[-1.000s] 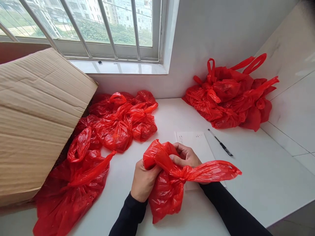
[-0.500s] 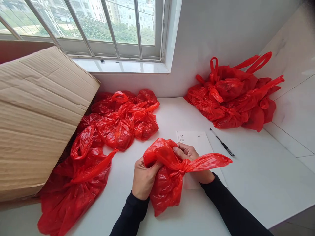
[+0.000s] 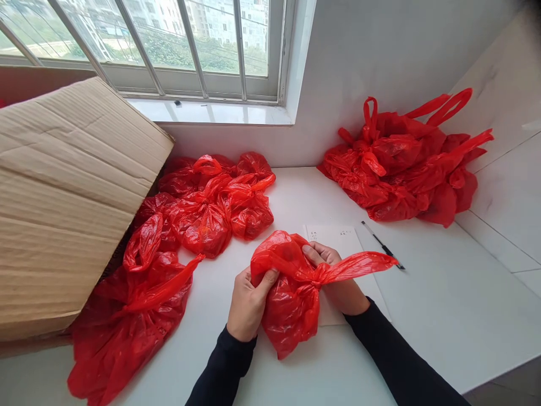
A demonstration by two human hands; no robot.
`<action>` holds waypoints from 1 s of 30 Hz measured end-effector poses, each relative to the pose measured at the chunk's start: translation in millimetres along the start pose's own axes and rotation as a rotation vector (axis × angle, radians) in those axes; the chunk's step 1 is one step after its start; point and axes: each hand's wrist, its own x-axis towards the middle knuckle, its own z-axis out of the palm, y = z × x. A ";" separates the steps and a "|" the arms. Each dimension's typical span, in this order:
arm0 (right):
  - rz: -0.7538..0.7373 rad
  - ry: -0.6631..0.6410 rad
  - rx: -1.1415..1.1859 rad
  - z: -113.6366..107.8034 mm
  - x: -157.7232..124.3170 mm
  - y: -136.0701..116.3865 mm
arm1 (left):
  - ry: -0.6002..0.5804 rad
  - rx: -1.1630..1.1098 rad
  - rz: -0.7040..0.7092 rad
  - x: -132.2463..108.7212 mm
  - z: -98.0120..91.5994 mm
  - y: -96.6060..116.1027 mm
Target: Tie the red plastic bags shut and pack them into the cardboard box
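Note:
A knotted red plastic bag point(image 3: 291, 316) is held up over the white tabletop between both hands. My left hand point(image 3: 249, 299) is closed on its left side, the thumb lying over the film. On the far side, my right hand point(image 3: 333, 270) pinches the bag near its top, partly covered by the knotted tail that sticks out to the right. What the bag contains cannot be made out. Beneath the right hand and the bag lies a white sheet of paper point(image 3: 338, 239) with small handwriting. A black pen point(image 3: 384, 247) rests right of the paper.
A tilted cardboard box point(image 3: 76, 197) stands at the left. Several tied red bags point(image 3: 207, 220) lie beside it, one large bag point(image 3: 135, 321) nearer me. Another heap of red bags point(image 3: 401, 163) sits in the back right corner. A barred window point(image 3: 190, 51) is behind the table.
The held bag has risen slightly and shifted a little to the right, its lower corner lifting. Both hands keep their grip on it.

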 end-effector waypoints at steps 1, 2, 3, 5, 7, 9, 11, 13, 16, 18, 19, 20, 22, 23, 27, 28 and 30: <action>0.000 -0.012 0.015 0.7 -0.7 -1.6 | 0.008 -0.003 0.003 0.5 0.1 -0.5; 0.000 -0.033 0.027 1.6 -1.7 -3.4 | 0.018 -0.007 0.005 0.9 0.3 -0.7; 0.001 -0.062 0.031 2.6 -2.7 -5.3 | 0.030 -0.008 0.006 1.3 0.5 -0.8; 0.014 -0.110 0.013 4.4 -4.5 -8.1 | 0.058 -0.006 0.000 1.7 0.6 -1.0; 0.026 -0.112 -0.021 5.2 -5.4 -8.7 | 0.082 0.003 -0.013 1.8 0.3 -1.6; 0.007 -0.072 -0.038 4.7 -4.9 -7.2 | 0.086 0.017 -0.024 1.4 -0.2 -2.0; -0.023 -0.025 -0.021 3.6 -3.6 -5.1 | 0.043 0.028 -0.025 0.5 -0.8 -0.2; -0.037 0.014 0.027 2.9 -2.3 -4.4 | -0.061 0.048 -0.032 -1.2 -1.3 4.9; -0.050 0.074 0.105 3.9 -2.0 -8.0 | -0.274 0.153 -0.015 -4.4 -1.2 16.1; -0.052 0.090 0.126 5.7 -3.1 -12.8 | -0.362 0.220 0.022 -5.9 -0.5 21.5; -0.050 0.082 0.129 6.7 -3.9 -15.4 | -0.373 0.237 0.037 -6.3 -0.1 22.6; -0.048 0.058 0.133 7.5 -4.8 -17.7 | -0.361 0.243 0.039 -6.3 0.3 22.7; -0.043 -0.012 0.152 8.4 -6.8 -21.0 | -0.291 0.232 0.028 -5.2 0.3 20.5; -0.043 -0.047 0.166 8.4 -7.9 -21.8 | -0.248 0.211 0.022 -4.3 -0.1 18.8; -0.075 -0.175 0.056 7.0 -12.4 -19.0 | -0.112 0.061 0.049 -0.3 -3.0 14.6; -0.089 -0.199 -0.016 7.0 -13.2 -17.5 | -0.094 0.039 0.055 0.5 -3.5 14.3; -0.105 -0.218 -0.130 7.8 -14.2 -14.5 | -0.070 0.028 0.057 1.8 -3.7 14.0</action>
